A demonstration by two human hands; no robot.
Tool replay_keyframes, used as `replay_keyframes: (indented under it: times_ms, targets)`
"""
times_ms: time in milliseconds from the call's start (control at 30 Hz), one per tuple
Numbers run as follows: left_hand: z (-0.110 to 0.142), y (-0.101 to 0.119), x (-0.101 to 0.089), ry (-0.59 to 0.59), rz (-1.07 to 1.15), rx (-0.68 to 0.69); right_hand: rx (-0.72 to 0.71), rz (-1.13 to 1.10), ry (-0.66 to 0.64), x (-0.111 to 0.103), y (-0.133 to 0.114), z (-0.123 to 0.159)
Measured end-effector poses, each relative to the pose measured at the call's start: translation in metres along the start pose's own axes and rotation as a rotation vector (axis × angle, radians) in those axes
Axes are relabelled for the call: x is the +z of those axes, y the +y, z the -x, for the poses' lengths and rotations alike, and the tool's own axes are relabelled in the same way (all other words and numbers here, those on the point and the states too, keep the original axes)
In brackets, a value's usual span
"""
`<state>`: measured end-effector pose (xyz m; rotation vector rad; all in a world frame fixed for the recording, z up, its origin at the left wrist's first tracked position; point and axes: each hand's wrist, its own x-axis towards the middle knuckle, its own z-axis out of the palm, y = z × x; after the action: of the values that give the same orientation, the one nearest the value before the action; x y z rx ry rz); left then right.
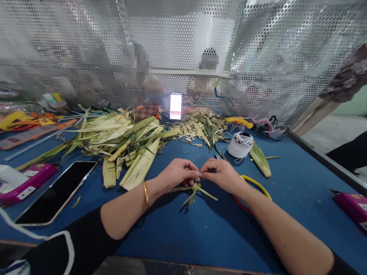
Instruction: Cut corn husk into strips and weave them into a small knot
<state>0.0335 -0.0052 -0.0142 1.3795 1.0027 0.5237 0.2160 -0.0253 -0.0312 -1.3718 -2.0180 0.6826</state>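
Observation:
Over the middle of the blue table, my left hand [182,172] and my right hand [221,174] meet fingertip to fingertip, each closed in a pinch. Whatever lies between the fingertips is too small to make out. Just under them is a small knotted piece of corn husk [195,190], its green strips sticking out on several sides; one strip runs beneath my left hand. A yellow and red loop [257,183], perhaps a scissors handle, is partly covered by my right forearm. Beyond my right hand stands a spool of white thread [240,146].
A heap of corn husks [143,152] spreads across the back left, with shredded husk [199,128] beside it. One husk leaf [261,159] lies right of the spool. A dark phone [58,193] and a purple power strip [28,181] lie left. A perforated metal screen [182,32] rises behind.

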Motion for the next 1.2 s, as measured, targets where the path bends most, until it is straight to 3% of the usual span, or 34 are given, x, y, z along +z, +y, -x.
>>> replay_keyframes:
  times_ms: [133, 367, 533, 700, 767, 900, 1033, 1200]
  targets:
    - [-0.001, 0.000, -0.001, 0.019, 0.026, -0.006, -0.038, 0.067, 0.034, -0.005, -0.005, 0.001]
    - [0.000, -0.002, -0.003, 0.006, 0.045, -0.014, -0.005, 0.090, -0.085, -0.009, -0.009, 0.003]
    - [-0.001, -0.001, -0.005, 0.013, 0.018, 0.012, 0.043, -0.051, -0.212, -0.011, -0.010, 0.004]
    - [-0.003, -0.002, -0.008, -0.001, -0.020, 0.061, 0.165, -0.416, -0.021, -0.002, -0.003, -0.001]
    - [-0.004, -0.002, -0.008, -0.010, -0.031, 0.091, 0.165, -0.499, -0.041, 0.005, 0.000, -0.002]
    - [-0.006, -0.004, -0.009, -0.008, -0.045, 0.138, 0.128, -0.440, -0.137, 0.013, 0.003, -0.002]
    - [-0.010, -0.008, -0.011, 0.001, -0.169, 0.225, 0.091, -0.343, -0.105, 0.013, 0.006, -0.002]
    - [-0.010, -0.010, -0.009, 0.171, -0.493, 0.411, 0.078, -0.242, -0.037, 0.012, 0.005, -0.001]
